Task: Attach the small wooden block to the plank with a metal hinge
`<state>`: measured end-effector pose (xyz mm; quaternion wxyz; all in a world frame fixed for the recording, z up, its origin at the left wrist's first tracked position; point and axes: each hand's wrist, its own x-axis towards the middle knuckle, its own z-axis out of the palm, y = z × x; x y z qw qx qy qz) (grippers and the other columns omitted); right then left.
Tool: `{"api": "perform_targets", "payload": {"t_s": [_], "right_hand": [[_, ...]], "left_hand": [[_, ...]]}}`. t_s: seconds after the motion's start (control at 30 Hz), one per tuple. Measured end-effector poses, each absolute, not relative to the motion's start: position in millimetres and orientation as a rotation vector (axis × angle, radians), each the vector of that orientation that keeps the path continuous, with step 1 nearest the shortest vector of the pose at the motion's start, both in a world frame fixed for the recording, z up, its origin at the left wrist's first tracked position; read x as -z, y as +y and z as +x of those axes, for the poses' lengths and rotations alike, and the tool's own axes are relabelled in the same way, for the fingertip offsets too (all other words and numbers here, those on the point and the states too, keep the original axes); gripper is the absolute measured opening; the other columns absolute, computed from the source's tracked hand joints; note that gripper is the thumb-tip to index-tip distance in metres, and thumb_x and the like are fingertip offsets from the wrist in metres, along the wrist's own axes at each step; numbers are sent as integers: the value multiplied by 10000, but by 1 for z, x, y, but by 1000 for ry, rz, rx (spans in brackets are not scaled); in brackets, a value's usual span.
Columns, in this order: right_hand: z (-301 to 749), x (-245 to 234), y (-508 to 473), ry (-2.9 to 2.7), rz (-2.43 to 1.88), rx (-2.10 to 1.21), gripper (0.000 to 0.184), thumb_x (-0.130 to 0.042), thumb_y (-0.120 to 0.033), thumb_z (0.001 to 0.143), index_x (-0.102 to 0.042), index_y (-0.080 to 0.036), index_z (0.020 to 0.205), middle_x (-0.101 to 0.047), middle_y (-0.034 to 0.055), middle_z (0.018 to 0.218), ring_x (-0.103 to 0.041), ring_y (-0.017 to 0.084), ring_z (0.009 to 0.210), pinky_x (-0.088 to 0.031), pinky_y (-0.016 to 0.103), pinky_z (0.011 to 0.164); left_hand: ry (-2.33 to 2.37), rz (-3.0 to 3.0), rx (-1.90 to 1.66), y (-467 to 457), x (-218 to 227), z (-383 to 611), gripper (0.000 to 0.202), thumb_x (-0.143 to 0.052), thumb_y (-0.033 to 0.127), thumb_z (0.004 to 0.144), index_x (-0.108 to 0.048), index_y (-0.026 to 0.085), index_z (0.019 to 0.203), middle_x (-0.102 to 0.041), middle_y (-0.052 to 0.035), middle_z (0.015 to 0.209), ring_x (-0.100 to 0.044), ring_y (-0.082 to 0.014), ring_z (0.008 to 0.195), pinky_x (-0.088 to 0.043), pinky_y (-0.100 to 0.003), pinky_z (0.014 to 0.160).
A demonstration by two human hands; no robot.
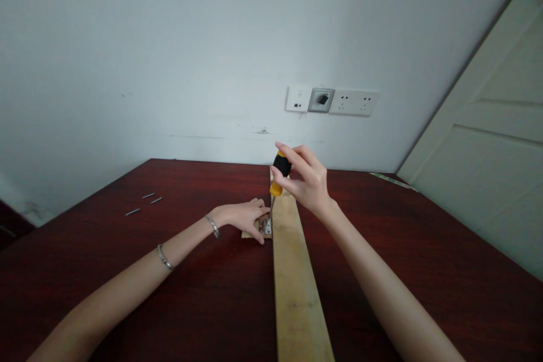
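Note:
A long pale wooden plank (297, 277) lies on the dark red table (127, 271), running away from me. At its left edge sits a small metal hinge (266, 227) on a small wooden piece. My left hand (244, 218) pinches the hinge with closed fingers, holding it against the plank. My right hand (307, 178) grips the black and yellow handle of a screwdriver (279, 172), held upright with its tip down at the hinge.
Three small screws (144, 203) lie on the table at the far left. A white wall with a row of sockets (331, 100) stands behind the table. A pale door (487, 136) is at the right.

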<state>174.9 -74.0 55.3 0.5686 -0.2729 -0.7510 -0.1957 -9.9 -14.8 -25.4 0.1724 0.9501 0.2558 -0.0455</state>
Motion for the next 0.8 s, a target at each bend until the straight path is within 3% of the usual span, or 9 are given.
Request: {"api": "perform_targets", "payload": {"t_s": [0.1, 0.23, 0.4, 0.5, 0.8], "right_hand": [[177, -56, -74, -1742, -672, 468, 428, -577, -269, 844, -568, -238, 1271, -573, 48, 886, -557, 147, 763, -541, 273, 660], [180, -59, -74, -1707, -657, 518, 445, -592, -257, 832, -565, -248, 1276, -576, 43, 878, -549, 147, 742, -536, 282, 659], [182, -62, -75, -1693, -649, 547, 459, -597, -243, 829, -555, -259, 1286, -581, 42, 878, -548, 149, 735, -542, 282, 640], [182, -64, -77, -1690, -633, 532, 468, -603, -225, 824, -555, -254, 1289, -580, 43, 880, -550, 148, 742, -550, 266, 622], [185, -71, -81, -1646, -699, 516, 448, -606, -249, 820, -580, -256, 1267, -588, 42, 870, -556, 147, 716, -569, 262, 573]], "left_hand": [[779, 2604, 108, -12, 19, -15, 759, -731, 573, 645, -488, 159, 1232, -427, -98, 1211, -434, -256, 1109, -374, -330, 942], [688, 2539, -118, -8, 13, -18, 495, -725, 467, 709, -578, 175, 1081, -510, -65, 1127, -487, -220, 1055, -387, -318, 929], [581, 2222, -268, -5, 22, -12, 279, -718, 369, 742, -655, 143, 892, -635, -29, 855, -588, -151, 785, -450, -256, 731], [545, 2084, -235, -5, 25, -10, 249, -728, 359, 739, -686, 141, 852, -665, -13, 760, -594, -126, 700, -441, -236, 685], [584, 2067, -228, -7, 18, -12, 259, -717, 395, 748, -755, 159, 848, -728, -30, 806, -633, -146, 721, -440, -226, 687]]}}
